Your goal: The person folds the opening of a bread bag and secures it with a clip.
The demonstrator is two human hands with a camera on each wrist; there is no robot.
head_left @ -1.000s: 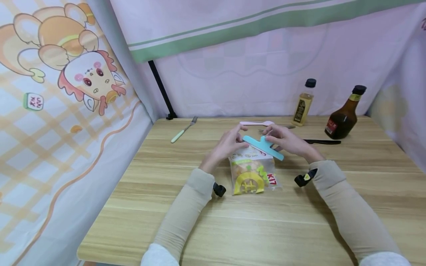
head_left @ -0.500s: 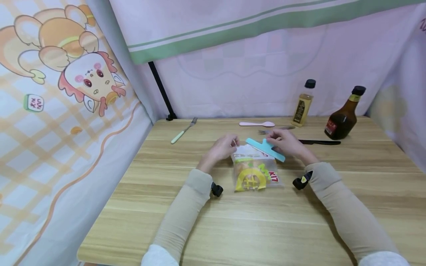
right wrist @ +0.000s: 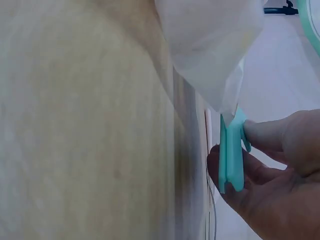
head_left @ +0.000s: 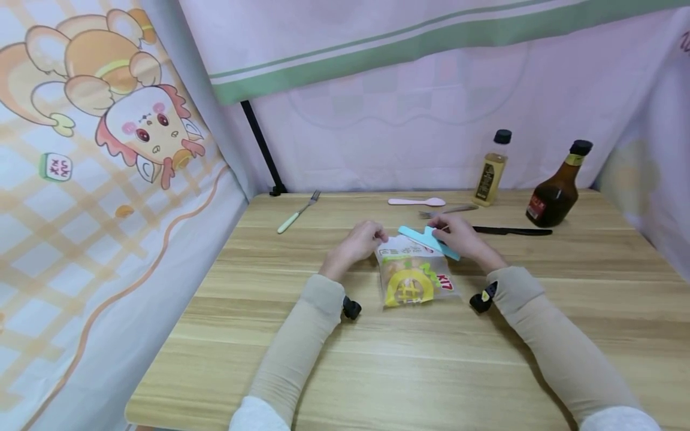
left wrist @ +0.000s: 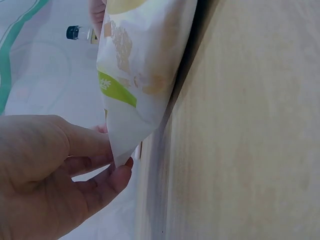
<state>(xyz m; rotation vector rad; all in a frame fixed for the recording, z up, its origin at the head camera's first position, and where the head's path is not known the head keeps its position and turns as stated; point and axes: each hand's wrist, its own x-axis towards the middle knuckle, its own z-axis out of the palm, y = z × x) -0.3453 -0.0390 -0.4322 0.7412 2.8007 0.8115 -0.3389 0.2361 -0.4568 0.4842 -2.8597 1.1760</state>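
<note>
A clear snack bag [head_left: 412, 275] with yellow and green print lies on the wooden table [head_left: 377, 359] in the head view. My left hand [head_left: 360, 242] pinches its top left corner; the left wrist view shows the bag [left wrist: 140, 75] between thumb and fingers [left wrist: 112, 175]. My right hand [head_left: 458, 238] grips a light blue sealing clip [head_left: 428, 240] at the bag's top right edge. In the right wrist view the clip [right wrist: 231, 155] sits between my thumb and fingers, just under the bag's corner [right wrist: 220, 60].
Behind the hands lie a pink spoon [head_left: 416, 202], a fork [head_left: 447, 210] and a black knife [head_left: 509, 230]. A green-handled fork [head_left: 297, 211] lies at the back left. Two bottles, one pale [head_left: 492, 167] and one dark [head_left: 557, 185], stand at the back right. Cloth walls enclose the table.
Both hands have come down toward the table with the bag's top and the clip. My left hand went from touching the clip to pinching the bag's corner.
</note>
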